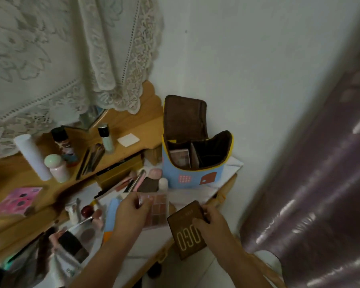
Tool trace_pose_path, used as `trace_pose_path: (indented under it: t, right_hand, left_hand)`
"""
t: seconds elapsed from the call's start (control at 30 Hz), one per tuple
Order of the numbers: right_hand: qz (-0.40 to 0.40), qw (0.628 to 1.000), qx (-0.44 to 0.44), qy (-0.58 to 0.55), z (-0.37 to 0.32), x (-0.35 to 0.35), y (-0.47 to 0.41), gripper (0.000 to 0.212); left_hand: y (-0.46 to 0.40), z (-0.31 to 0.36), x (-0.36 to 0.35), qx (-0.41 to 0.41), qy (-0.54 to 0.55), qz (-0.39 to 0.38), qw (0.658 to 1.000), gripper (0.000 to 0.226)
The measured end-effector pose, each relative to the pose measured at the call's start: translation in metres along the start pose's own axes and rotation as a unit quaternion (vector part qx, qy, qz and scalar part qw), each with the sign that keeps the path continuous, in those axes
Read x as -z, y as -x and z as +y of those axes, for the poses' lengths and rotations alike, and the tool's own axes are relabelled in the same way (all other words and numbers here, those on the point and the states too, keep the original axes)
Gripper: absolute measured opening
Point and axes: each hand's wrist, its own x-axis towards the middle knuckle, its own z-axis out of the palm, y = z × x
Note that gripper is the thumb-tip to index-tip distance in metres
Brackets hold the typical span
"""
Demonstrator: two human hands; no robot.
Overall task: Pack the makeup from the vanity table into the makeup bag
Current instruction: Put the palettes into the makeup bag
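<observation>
A brown palette with pale lettering is gripped by the right hand, its fingers curled over the case's upper face; the case is held tilted, just past the front edge of the tabletop. A clear-lidded eyeshadow palette lying on the tabletop is grasped at its left end by the left hand, whose fingers are bent round it; the two palettes lie just beside each other. The makeup bag, blue with yellow piping and a brown lining, is stood upright at the far right of the tabletop, near the wall; its lid is thrown back, and a pinkish flat case is seen inside its left compartment. Brushes and small pink items are scattered between bag and hands; bottles are stood on the raised wooden shelf to the left, under a lace cloth; a purple curtain is hung at the right.
</observation>
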Motion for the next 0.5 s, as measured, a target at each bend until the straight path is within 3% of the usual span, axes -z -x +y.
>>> trace_pose_path:
  t: [0.17,0.5]
  right_hand:
    - [0.007,1.0,0.018,0.006,-0.028,0.016,-0.058,0.015]
    - [0.049,0.997,0.067,0.007,-0.075,0.042,-0.169,0.017]
  left_hand:
    - [-0.064,0.024,-0.029,-0.036,0.009,-0.002,0.999,0.018]
    - [-0.155,0.057,-0.065,-0.031,0.022,-0.018,0.999,0.004]
